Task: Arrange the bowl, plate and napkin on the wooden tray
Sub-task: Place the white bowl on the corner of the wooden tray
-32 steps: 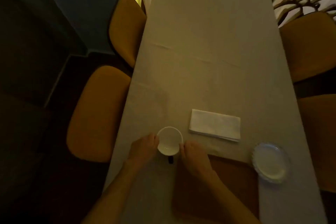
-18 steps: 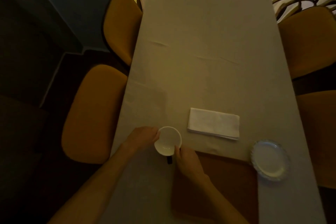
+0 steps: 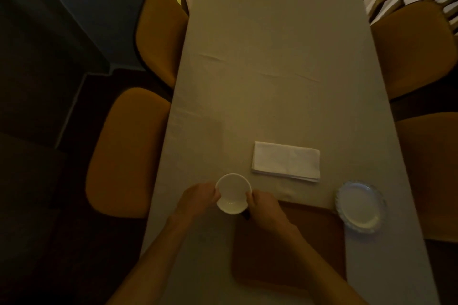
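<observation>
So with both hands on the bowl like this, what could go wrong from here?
1. The left hand and right hand grip the white bowl only at opposite rim edges; it could slip or tip.
2. The plate overlaps the wooden tray's right edge, so nudging the tray may shift it.
3. Dim light makes the tray's edge harder to judge.
</observation>
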